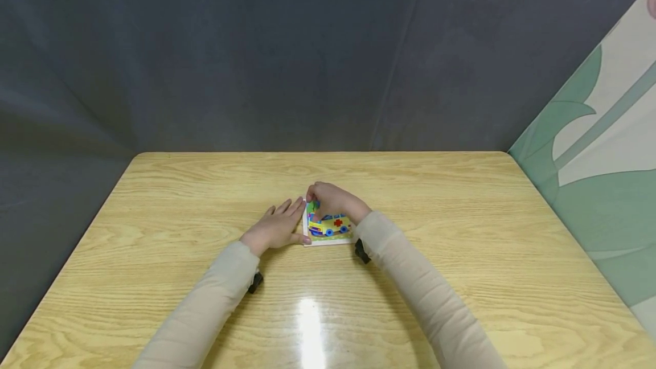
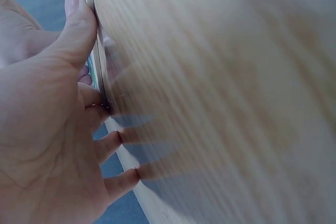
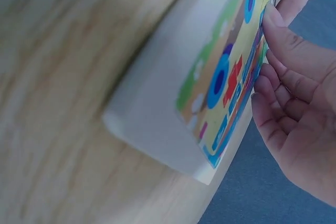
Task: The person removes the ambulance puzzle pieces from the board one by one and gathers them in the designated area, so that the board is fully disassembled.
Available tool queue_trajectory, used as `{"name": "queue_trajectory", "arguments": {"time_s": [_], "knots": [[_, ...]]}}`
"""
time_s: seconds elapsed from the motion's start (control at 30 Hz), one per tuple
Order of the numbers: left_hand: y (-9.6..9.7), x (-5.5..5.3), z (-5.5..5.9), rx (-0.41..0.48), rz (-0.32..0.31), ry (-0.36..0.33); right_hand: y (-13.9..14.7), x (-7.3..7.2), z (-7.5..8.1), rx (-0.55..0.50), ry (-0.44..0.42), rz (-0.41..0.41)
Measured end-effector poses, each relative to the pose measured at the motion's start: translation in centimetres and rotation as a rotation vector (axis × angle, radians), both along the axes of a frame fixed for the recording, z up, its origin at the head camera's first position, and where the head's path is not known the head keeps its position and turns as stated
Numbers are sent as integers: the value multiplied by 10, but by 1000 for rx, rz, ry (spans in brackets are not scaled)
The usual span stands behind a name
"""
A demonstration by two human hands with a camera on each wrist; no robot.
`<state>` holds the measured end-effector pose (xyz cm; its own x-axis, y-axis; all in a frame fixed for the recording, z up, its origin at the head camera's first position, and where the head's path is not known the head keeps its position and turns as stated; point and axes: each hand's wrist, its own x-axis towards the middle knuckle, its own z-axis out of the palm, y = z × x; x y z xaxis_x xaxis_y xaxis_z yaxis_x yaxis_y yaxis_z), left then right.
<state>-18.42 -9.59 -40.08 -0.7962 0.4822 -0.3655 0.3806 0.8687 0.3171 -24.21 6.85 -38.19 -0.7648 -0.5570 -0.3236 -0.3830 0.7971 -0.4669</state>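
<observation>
A small white-edged board (image 1: 323, 242) lies flat on the table, bearing a bright picture of a yellow ambulance (image 1: 333, 225) with a red cross. My left hand (image 1: 277, 230) rests along the board's left side, fingers spread and straight, its thumb on the lower left corner. Over the picture's upper left part is my right hand (image 1: 330, 198), its fingers bent. In the right wrist view its thumb (image 3: 275, 22) touches the picture, with the curled fingers (image 3: 268, 111) near the far edge. Whether a piece is pinched between them is hidden.
The wood-grain table (image 1: 179, 232) extends around the board on every side. A dark cloth (image 1: 256, 61) hangs behind its far edge. To the right stands a green and white patterned surface (image 1: 605, 187). A light glare (image 1: 311, 329) shows near the front.
</observation>
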Motion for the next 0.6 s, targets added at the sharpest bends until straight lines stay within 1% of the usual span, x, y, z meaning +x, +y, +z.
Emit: {"name": "queue_trajectory", "arguments": {"time_s": [0.1, 0.33, 0.47, 0.6], "knots": [[1, 0, 1, 2, 6, -1, 2, 0, -1, -8, 3, 4], [1, 0, 0, 1, 12, -7, 5, -1, -5, -40, 43, 41], [0, -1, -1, 0, 8, -2, 7, -1, -6, -79, 50, 67], [0, 0, -1, 9, 8, 2, 11, -1, -8, -107, 38, 63]]}}
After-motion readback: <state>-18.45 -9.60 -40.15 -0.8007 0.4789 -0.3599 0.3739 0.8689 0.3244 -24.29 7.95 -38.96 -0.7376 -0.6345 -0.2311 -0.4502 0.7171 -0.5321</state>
